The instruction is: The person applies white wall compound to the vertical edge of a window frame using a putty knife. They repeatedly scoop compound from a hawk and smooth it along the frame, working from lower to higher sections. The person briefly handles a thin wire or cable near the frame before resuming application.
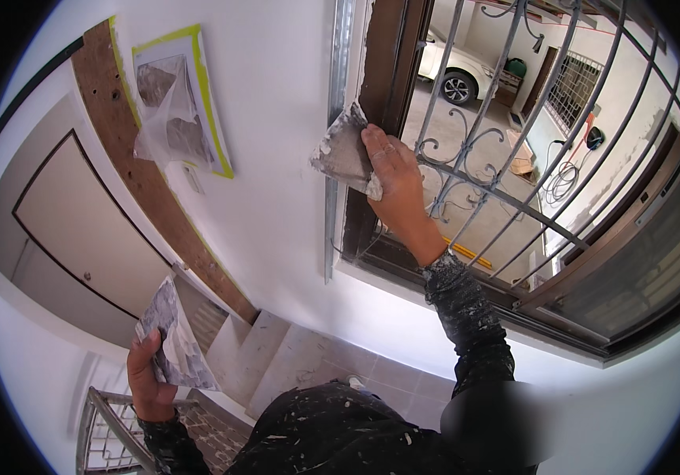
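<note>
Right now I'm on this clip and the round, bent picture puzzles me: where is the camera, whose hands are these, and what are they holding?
There is no machine here. The one picture comes from a wide fisheye camera worn on a person's head, looking down at their own hands, so straight edges bend toward the rim.

The right hand holds a flat scraper blade smeared with grey-white filler, pressed where the white wall meets the window frame. The left hand, lower down, holds a second flat blade with filler on it, clear of the wall.

Beyond the window is a curled metal grille, and a white car outside. Taped plastic sheet covers something on the wall. Below are steps and a metal platform.
</note>
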Motion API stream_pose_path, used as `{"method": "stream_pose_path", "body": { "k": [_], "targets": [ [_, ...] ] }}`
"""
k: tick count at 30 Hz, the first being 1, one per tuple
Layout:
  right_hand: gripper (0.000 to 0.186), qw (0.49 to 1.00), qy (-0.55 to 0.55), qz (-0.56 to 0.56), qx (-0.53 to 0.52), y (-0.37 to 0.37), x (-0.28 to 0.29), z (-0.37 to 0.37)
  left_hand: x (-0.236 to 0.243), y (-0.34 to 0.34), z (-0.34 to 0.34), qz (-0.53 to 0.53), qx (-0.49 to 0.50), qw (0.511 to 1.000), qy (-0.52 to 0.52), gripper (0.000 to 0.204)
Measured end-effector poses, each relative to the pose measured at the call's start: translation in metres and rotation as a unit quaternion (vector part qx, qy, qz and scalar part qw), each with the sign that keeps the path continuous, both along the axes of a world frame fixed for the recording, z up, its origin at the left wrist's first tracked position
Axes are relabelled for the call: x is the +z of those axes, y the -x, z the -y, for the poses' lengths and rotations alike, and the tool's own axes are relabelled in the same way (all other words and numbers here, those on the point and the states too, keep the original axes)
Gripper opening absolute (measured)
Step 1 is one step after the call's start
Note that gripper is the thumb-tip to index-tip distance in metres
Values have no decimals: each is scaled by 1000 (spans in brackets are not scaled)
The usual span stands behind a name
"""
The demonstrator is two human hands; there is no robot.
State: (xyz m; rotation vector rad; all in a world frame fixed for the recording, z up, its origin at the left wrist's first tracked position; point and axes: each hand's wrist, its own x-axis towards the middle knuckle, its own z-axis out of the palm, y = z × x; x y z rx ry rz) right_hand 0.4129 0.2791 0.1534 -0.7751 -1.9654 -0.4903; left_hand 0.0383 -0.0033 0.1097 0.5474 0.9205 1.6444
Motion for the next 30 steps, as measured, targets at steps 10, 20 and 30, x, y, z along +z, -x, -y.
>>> {"method": "stream_pose_path", "body": {
  "k": [10,20,30],
  "targets": [
    [66,990,100,-63,79,-15,-49,59,-9,-17,-6,16,46,999,-22,38],
    [55,896,184,30,402,30,-38,145,-21,-100,-54,196,-166,965,53,37],
    [57,894,356,10,273,-11,-81,132,17,-68,-43,117,27,992,-29,13]
  ]
}}
